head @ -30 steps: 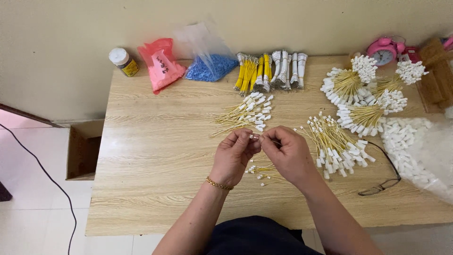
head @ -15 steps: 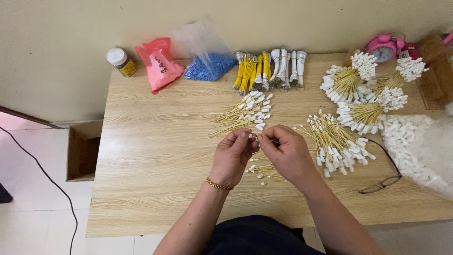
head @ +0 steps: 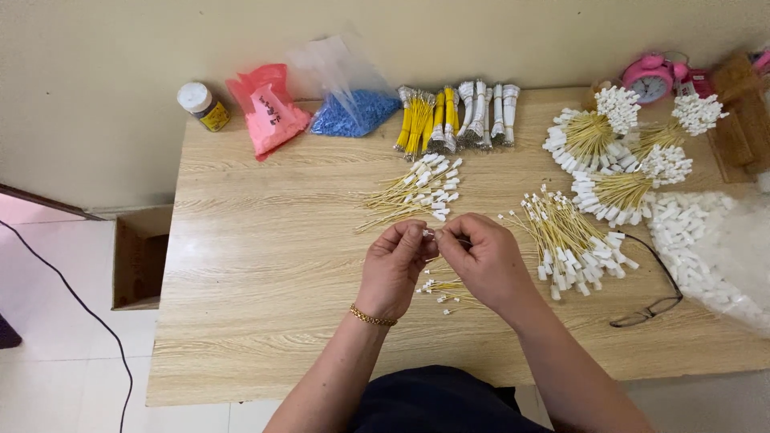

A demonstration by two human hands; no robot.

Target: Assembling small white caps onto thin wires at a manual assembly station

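Observation:
My left hand (head: 393,269) and my right hand (head: 481,261) meet over the middle of the wooden table (head: 265,265). Their fingertips pinch a thin yellow wire with a small white connector (head: 429,234) between them. Under my hands lie a few short yellow wires with white ends (head: 445,290). A loose pile of finished yellow wires with white connectors (head: 417,188) lies just beyond my hands. A larger fanned pile (head: 569,240) lies to the right of my right hand.
Bundled yellow and white wires (head: 457,116), a blue bag of small parts (head: 353,112), a pink bag (head: 269,112) and a small jar (head: 202,106) line the back edge. Tied wire bundles (head: 609,152), a pink alarm clock (head: 648,76), eyeglasses (head: 654,305) and a bag of white connectors (head: 714,248) sit right.
Both hands stay together at the table's middle, fingers shifting slightly on the wire and connector. The piles have not moved.

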